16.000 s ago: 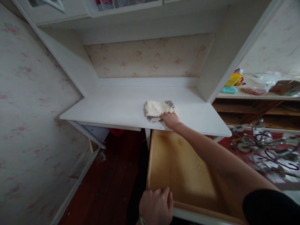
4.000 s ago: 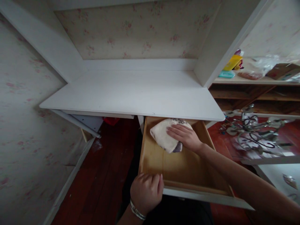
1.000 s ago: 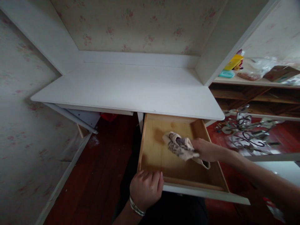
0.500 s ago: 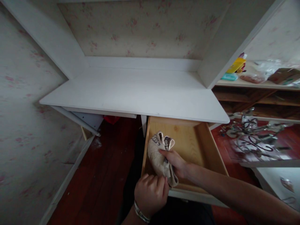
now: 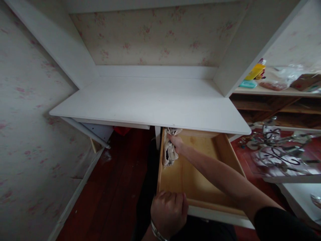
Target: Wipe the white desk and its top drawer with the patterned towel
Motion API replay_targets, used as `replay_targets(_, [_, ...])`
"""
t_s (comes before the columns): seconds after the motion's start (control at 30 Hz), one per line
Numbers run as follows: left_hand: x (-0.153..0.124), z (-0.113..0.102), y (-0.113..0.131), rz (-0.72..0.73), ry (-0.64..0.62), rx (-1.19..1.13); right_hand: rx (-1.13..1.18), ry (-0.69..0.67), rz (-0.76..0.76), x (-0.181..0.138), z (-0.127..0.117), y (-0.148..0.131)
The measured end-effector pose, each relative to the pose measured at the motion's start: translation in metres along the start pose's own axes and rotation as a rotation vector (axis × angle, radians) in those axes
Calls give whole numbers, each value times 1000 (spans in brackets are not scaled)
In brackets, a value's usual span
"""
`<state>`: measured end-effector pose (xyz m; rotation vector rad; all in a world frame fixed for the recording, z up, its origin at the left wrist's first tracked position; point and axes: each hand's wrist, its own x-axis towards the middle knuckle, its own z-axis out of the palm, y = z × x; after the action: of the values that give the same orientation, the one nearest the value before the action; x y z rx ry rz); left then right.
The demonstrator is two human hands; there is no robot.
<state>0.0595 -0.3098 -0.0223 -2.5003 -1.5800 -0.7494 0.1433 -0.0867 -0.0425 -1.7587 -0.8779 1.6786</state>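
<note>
While the drawer point(image 5: 227, 152) is held at its front-left corner by the left hand point(image 5: 168, 209), grip shut, the cloth point(image 5: 168, 154) is pinched in the right hand point(image 5: 177, 142) at the far-left corner; knuckles could be jammed under the tabletop point(image 5: 150, 103) edge if the drawer's pushed in.

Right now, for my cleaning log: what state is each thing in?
drawer: pulled open.
cloth: crumpled, pressed against the drawer's left inner wall, near the far corner.
right hand: closed on the cloth, reaching deep into the drawer.
left hand: closed on the drawer's front edge.
</note>
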Motion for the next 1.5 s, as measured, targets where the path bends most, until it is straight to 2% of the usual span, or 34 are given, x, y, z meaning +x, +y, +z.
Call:
replay_targets(0.13, [0,0,0,9,11,3,-275,7,-192,-3,-18,3])
replay_targets(0.33, [-2,4,0,19,17,-15,-636,35,-466,-64,-66,29])
replay_targets(0.37, [-3,4,-1,18,17,-17,-707,38,-578,-75,-72,31])
replay_targets(0.43, [-4,6,-1,16,16,-16,-891,42,-922,-89,-81,32])
replay_targets(0.5, [-3,6,-1,16,21,-11,-1087,34,-1281,-85,-85,33])
replay_targets(0.53, [-3,6,-1,16,21,-7,-1163,21,-1398,-76,-85,34])
replay_targets(0.6, [-2,5,-1,20,22,0,-1298,-10,-1498,-47,-80,40])
replay_targets(0.63, [-1,5,0,23,22,2,-1349,-12,-1499,-29,-77,44])
replay_targets(0.7, [0,3,0,25,28,5,-1494,44,-1406,5,-69,52])
replay_targets(0.77, [0,3,1,18,35,6,-1541,82,-1349,31,-63,57])
replay_targets(0.9, [0,3,1,6,14,8,-1586,74,-1316,49,-64,54])
replay_targets(1.0, [0,3,0,12,1,7,-1644,35,-1294,46,-83,46])
replay_targets(1.17, [0,1,0,24,-5,2,-1745,15,-1182,32,-141,42])
replay_targets(1.33, [2,-1,0,27,-14,-7,-1809,92,-957,7,-197,48])
replay_targets(1.5, [2,-2,-1,35,-22,-2,-1786,78,-715,-21,-228,60])
